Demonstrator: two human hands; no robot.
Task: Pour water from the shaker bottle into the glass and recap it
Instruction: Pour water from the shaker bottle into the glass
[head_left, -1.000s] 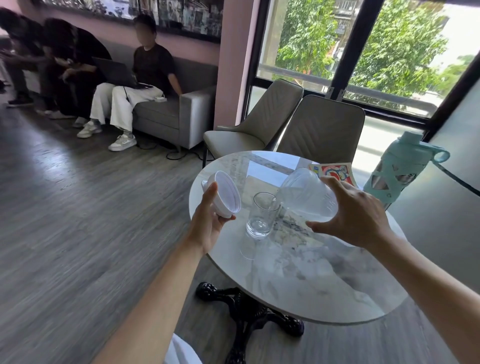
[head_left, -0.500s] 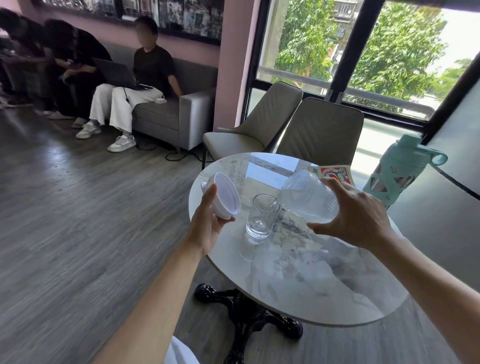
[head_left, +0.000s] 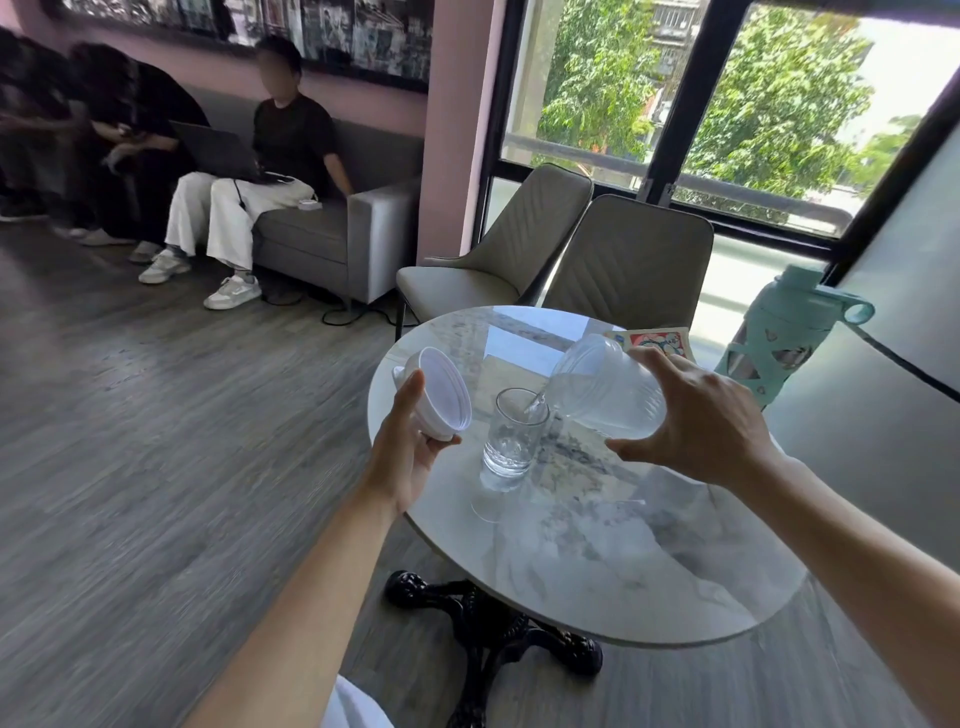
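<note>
Shaker bottle (head_left: 608, 395), clear ribbed plastic, tipped nearly flat in my right hand (head_left: 711, 426), fingers wrapped round its base end, mouth just over the glass (head_left: 514, 434) w/ a thin stream of water running in. Glass is a small clear tumbler, thick base, a little water in the bottom, standing upright mid-left on the round marble-look table (head_left: 649, 561). My left hand (head_left: 410, 452) grips the white lid (head_left: 441, 395), hollow side up, left of the glass. No readable labels on the bottle.
</note>
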